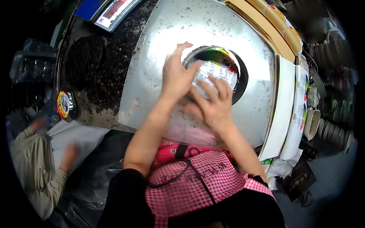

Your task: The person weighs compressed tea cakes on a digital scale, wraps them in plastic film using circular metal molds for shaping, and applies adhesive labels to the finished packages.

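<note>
A round black ring-shaped roll (244, 74) lies on the shiny metal sheet in front of me. A printed label (218, 70), white with a green, yellow and red band, covers its face; I cannot make out what the roll is made of. My left hand (178, 72) rests at the roll's left edge, fingers stretched away from me and thumb over the label. Over the near part of the label, my right hand (213, 102) has its fingers spread, slightly smeared by motion. Both hands hide part of the label and the near rim.
The metal sheet (152, 91) lies on a dark, stained table (91, 68). A scale (114, 15) stands at the far left. A round labelled item (65, 104) sits by the left edge, near a co-worker's sleeve (34, 163). Cardboard (262, 26) and white label sheets (283, 110) border the right.
</note>
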A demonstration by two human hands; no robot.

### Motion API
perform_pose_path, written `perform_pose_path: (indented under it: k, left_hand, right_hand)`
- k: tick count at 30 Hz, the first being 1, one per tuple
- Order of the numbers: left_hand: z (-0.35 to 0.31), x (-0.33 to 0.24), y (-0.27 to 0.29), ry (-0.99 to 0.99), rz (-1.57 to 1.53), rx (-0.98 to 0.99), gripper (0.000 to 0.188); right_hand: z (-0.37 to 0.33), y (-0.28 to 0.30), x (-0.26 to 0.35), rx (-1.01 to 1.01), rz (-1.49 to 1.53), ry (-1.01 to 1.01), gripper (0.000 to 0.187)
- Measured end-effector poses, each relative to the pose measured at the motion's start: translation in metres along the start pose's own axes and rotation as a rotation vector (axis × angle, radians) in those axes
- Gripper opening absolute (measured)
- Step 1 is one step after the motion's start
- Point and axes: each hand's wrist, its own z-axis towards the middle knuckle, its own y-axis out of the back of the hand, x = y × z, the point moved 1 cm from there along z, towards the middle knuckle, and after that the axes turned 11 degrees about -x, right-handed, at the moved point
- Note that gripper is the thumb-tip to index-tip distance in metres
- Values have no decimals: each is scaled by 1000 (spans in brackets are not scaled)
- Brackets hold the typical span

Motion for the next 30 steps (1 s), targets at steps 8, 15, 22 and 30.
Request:
perform_pose_path:
  k: [8, 15, 22, 30]
  left_hand:
    - [0, 7, 30, 390, -473, 117, 52]
    - [46, 3, 33, -691, 446, -291, 66]
    - [40, 42, 12, -817, 545, -145, 64]
    - [36, 47, 5, -762, 543, -103, 73]
  right_hand:
    - [-33, 19, -16, -318, 739, -291, 25]
    - [-18, 49, -78, -26, 260, 222, 26]
    - [79, 29, -370, -351, -329, -446, 67]
    - [97, 53, -468, 135, 91, -875, 43]
